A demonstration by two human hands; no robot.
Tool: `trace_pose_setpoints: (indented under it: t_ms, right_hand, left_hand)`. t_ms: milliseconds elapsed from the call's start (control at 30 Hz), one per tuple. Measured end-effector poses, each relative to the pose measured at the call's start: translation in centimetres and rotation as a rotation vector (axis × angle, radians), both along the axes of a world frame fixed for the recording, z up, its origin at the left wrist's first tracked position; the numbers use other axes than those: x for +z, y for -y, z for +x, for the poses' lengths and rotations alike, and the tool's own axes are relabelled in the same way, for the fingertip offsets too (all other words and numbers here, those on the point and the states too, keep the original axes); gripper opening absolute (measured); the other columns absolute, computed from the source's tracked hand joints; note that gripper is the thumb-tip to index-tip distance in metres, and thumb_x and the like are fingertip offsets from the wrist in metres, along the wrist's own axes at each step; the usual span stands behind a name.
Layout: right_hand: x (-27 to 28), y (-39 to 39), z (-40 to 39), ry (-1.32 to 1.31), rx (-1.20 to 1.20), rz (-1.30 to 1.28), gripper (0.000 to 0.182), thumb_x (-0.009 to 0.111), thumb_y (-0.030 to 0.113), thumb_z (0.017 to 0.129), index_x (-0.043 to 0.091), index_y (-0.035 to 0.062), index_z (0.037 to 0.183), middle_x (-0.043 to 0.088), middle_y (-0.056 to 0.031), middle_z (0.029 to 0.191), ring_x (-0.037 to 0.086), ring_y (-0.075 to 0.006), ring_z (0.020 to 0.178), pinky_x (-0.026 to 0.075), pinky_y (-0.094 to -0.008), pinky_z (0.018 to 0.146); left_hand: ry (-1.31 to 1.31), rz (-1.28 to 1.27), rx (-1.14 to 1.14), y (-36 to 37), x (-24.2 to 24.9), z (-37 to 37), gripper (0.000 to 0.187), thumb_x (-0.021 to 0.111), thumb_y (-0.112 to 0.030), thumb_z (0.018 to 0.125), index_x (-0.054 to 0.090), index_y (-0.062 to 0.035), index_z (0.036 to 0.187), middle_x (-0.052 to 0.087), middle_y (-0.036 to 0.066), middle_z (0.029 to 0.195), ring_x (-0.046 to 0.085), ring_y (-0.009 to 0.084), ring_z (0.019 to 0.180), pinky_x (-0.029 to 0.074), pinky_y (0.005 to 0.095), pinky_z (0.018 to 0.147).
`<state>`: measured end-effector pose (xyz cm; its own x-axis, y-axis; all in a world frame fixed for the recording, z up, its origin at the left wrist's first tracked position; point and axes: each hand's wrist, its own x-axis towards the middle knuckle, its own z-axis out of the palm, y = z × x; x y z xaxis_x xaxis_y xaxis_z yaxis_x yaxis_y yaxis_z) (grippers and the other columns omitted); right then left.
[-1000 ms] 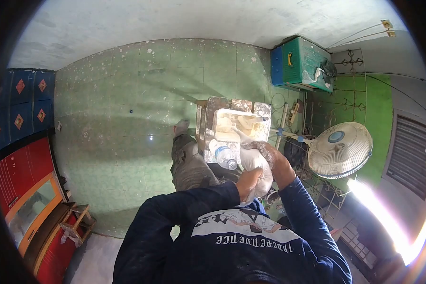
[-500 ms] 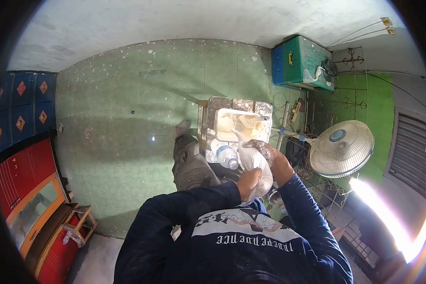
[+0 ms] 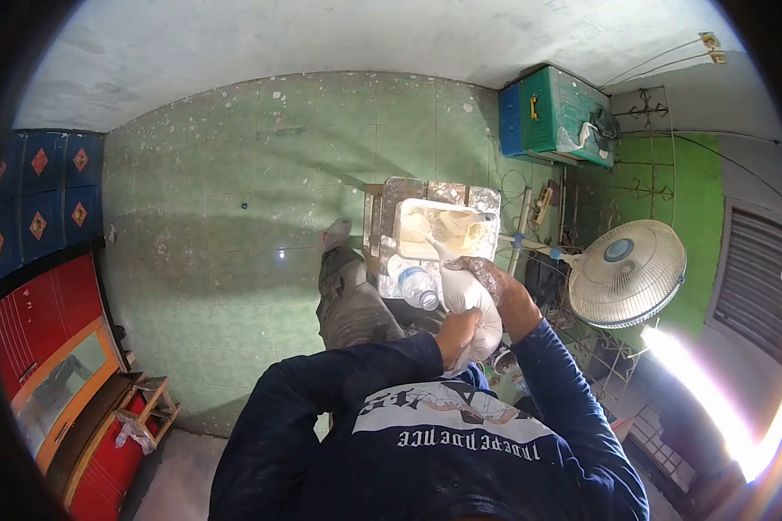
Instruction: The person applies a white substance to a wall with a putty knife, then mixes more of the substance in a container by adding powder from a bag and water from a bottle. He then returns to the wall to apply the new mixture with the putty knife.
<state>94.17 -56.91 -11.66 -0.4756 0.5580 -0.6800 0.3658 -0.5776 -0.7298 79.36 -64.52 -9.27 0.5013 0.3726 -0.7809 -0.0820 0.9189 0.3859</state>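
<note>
A whitish bag (image 3: 467,293) is held in front of my body, its narrow end pointing at a white tub (image 3: 402,227) with pale paste in it. My left hand (image 3: 457,336) is closed on the bag's lower left side. Smeared with pale material, my right hand (image 3: 487,276) grips the upper part, near the neck. The tub rests on a stained wooden stool (image 3: 482,198). A clear plastic bottle (image 3: 418,287) with a blue label lies beside the tub, just left of the bag.
To the right stands a fan (image 3: 627,273), with a bright light below it. A green cabinet (image 3: 558,113) is by the back wall. On the left are a blue cabinet (image 3: 48,195) and red furniture (image 3: 52,321). My leg (image 3: 356,300) is left of the stool.
The bag has shifted slightly to the right and looks rounder. Both hands stay on it in nearly the same places. The paste at the tub's left side looks different in shape.
</note>
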Motion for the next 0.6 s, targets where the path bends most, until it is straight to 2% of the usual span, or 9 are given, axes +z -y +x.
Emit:
trace_pose_setpoints:
  t_ms: [133,233,300,333,400,433,500,533,600]
  right_hand:
    - [-0.1,0.5,-0.1,-0.051,-0.182,-0.085,0.028,0.055,0.004,0.089,0.059,0.0011,0.116,0.065,-0.0103,0.106,0.063,-0.0153,0.092,0.052,-0.0284,0.081]
    - [-1.2,0.8,0.3,-0.146,-0.316,-0.208,0.026,0.057,0.016,0.09,0.063,0.0003,0.11,0.067,-0.0085,0.101,0.062,-0.0137,0.086,0.052,-0.0284,0.079]
    - [-1.0,0.7,0.4,-0.053,-0.087,0.087,0.028,0.06,0.013,0.087,0.062,-0.0012,0.11,0.067,-0.0111,0.101,0.063,-0.0161,0.088,0.051,-0.0298,0.082]
    - [-0.8,0.8,0.5,-0.053,-0.087,0.087,0.028,0.06,0.013,0.087,0.062,-0.0012,0.11,0.067,-0.0111,0.101,0.063,-0.0161,0.088,0.051,-0.0298,0.082]
    - [0.6,1.0,0.2,-0.071,-0.003,0.427,0.029,0.057,0.004,0.087,0.058,0.0001,0.116,0.063,-0.0119,0.11,0.062,-0.017,0.096,0.051,-0.0285,0.084]
    - [-0.7,1.8,0.8,-0.072,-0.003,0.427,0.029,0.057,0.004,0.087,0.058,0.0001,0.116,0.063,-0.0119,0.11,0.062,-0.017,0.096,0.051,-0.0285,0.084]
    - [-3.4,3.1,1.9,-0.043,-0.147,0.321,0.033,0.061,0.002,0.083,0.059,0.0006,0.116,0.063,-0.0126,0.11,0.062,-0.0192,0.096,0.051,-0.0298,0.085]
    - [-3.4,3.4,2.2,-0.043,-0.147,0.322,0.033,0.061,0.002,0.083,0.059,0.0006,0.116,0.063,-0.0126,0.11,0.062,-0.0192,0.096,0.051,-0.0298,0.085]
    - [-0.7,2.5,1.1,0.114,0.037,0.731,0.039,0.068,0.002,0.077,0.059,0.0008,0.115,0.064,-0.0135,0.108,0.063,-0.0217,0.096,0.051,-0.0312,0.085]
  left_hand:
    - [0.018,-0.06,0.136,-0.1,0.9,0.3,0.033,0.049,-0.026,0.089,0.062,0.0041,0.086,0.059,0.005,0.073,0.053,0.0109,0.065,0.042,0.0331,0.056]
    - [-0.003,-0.083,0.132,-0.1,0.5,0.4,0.036,0.052,-0.028,0.087,0.063,0.0062,0.083,0.061,0.009,0.072,0.054,0.0144,0.064,0.041,0.0357,0.057]
    - [0.035,-0.115,0.112,0.1,-0.1,0.4,0.029,0.052,-0.022,0.087,0.062,0.0045,0.089,0.061,0.009,0.08,0.056,0.0122,0.066,0.045,0.0306,0.058]
    - [0.036,-0.115,0.112,0.2,-0.3,0.5,0.029,0.052,-0.022,0.087,0.062,0.0045,0.089,0.061,0.009,0.08,0.056,0.0122,0.066,0.045,0.0306,0.058]
    - [0.102,-0.195,0.186,0.4,-0.4,0.7,0.028,0.051,-0.021,0.088,0.06,0.0036,0.096,0.061,0.009,0.084,0.059,0.0137,0.069,0.047,0.0308,0.057]
    - [0.101,-0.195,0.186,0.5,-0.5,0.9,0.028,0.051,-0.021,0.088,0.06,0.0036,0.096,0.061,0.009,0.084,0.059,0.0137,0.069,0.047,0.0308,0.057]
    - [0.08,-0.223,0.278,0.6,-0.2,1.2,0.028,0.056,-0.026,0.086,0.062,0.0002,0.076,0.054,0.002,0.066,0.049,0.0097,0.058,0.038,0.0311,0.052]
    - [0.081,-0.222,0.277,0.6,-0.1,1.2,0.028,0.056,-0.026,0.086,0.062,0.0002,0.076,0.054,0.002,0.066,0.049,0.0097,0.058,0.038,0.0311,0.052]
    - [0.068,-0.204,0.29,0.5,-0.1,1.2,0.029,0.055,-0.026,0.086,0.062,0.0,0.075,0.054,0.001,0.065,0.049,0.0101,0.058,0.038,0.0311,0.052]
